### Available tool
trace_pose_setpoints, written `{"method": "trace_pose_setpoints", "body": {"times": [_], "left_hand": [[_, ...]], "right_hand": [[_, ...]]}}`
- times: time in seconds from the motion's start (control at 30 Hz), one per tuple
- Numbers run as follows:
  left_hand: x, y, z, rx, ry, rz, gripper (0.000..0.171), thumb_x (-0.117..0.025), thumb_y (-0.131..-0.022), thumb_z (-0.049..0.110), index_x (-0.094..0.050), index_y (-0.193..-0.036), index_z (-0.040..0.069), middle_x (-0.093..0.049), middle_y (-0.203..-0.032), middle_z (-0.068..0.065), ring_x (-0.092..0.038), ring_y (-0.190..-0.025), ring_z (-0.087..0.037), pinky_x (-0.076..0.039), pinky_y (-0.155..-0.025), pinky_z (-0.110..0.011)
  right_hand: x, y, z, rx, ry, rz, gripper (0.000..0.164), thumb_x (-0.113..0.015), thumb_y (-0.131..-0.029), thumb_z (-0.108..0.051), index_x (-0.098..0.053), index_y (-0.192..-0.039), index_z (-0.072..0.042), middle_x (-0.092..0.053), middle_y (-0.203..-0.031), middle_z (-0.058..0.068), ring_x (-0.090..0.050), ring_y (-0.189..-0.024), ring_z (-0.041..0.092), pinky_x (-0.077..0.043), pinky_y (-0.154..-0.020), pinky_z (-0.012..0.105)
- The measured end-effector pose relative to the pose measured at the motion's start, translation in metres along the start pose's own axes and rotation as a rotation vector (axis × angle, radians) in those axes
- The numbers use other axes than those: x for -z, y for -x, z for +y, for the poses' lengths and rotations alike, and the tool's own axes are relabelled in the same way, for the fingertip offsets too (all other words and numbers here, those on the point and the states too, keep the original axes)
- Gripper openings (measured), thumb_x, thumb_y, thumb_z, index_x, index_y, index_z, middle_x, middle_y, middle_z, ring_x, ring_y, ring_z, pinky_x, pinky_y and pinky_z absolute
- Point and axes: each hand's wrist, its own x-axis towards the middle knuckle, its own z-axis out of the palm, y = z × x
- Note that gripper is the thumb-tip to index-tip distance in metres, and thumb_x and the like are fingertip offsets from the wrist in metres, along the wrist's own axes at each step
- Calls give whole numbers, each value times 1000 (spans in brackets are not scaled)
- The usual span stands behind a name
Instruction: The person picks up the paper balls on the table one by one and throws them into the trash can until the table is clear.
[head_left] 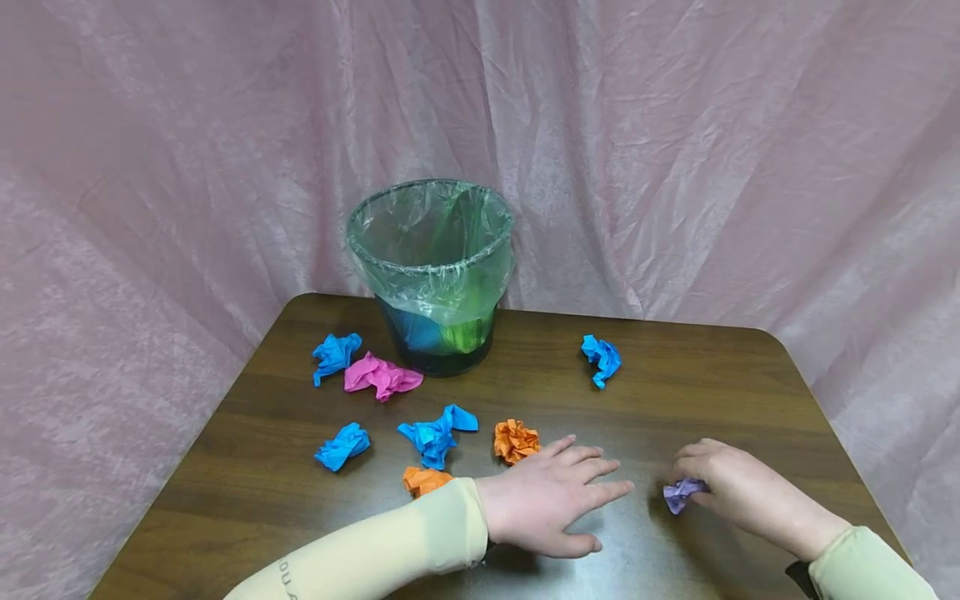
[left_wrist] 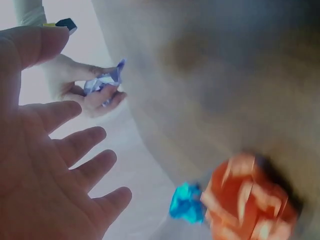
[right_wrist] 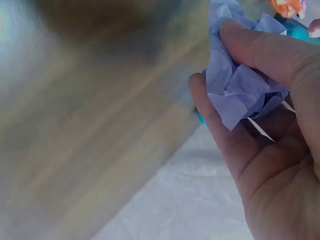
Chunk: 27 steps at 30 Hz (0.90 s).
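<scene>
On the right of the table, my right hand (head_left: 738, 487) pinches a crumpled purple paper (head_left: 682, 494) between thumb and fingers. The right wrist view shows that purple paper (right_wrist: 245, 75) close up, with the thumb across it. My left hand (head_left: 555, 497) is spread palm down over the table's middle, holding nothing. Just beyond it lies a crumpled orange paper (head_left: 516, 441). A second orange paper (head_left: 424, 481) is partly covered by the left sleeve. Left of these sits a crumpled blue paper (head_left: 437, 436).
A mesh wastebasket (head_left: 435, 354) with a clear liner stands at the back, blue and green showing inside. Beside it lie a pink paper (head_left: 381, 377) and a blue paper (head_left: 335, 357). Other blue papers lie front left (head_left: 342, 447) and back right (head_left: 602, 360).
</scene>
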Motion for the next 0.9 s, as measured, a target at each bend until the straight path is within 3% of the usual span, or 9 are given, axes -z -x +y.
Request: {"method": "trace_pose_setpoints", "body": {"times": [0.2,0.4,0.67,0.9], "left_hand": [[24,9,-21,57,1,78,74,-56,-99,57,-34,-162,25,-35,-163,0,-28,-151,-22,-19,-123,-49],[57,21,-45,87,3,181,77,-59,-98,56,-34,-162,21,-34,-164,-3,-26,-151,-25,-12,-124,-49],[97,42,-73,131,-20,288,74,-60,-99,52,-36,-160,19,-33,-164,-6,-24,-152,-27,-8,-125,-48],[123,62,-91,157,-44,381,72,-61,-99,48,-39,-159,17,-32,-164,-8,-22,-153,-29,-9,-124,-51]], "right_hand": [[33,-20,10,-21,102,86,42,-91,-63,2,-70,-88,-26,-64,-94,-18,-59,-86,7,-53,-72,31],[77,-45,27,-7,174,158,37,-81,-64,4,-70,-91,-20,-67,-99,-8,-60,-90,18,-44,-82,32],[124,-87,28,-93,174,152,36,-78,-72,7,-71,-95,-19,-66,-110,0,-61,-101,25,-46,-85,40],[148,-133,21,-33,164,173,33,-77,-77,8,-73,-102,-12,-67,-114,4,-63,-104,26,-49,-87,43]]}}
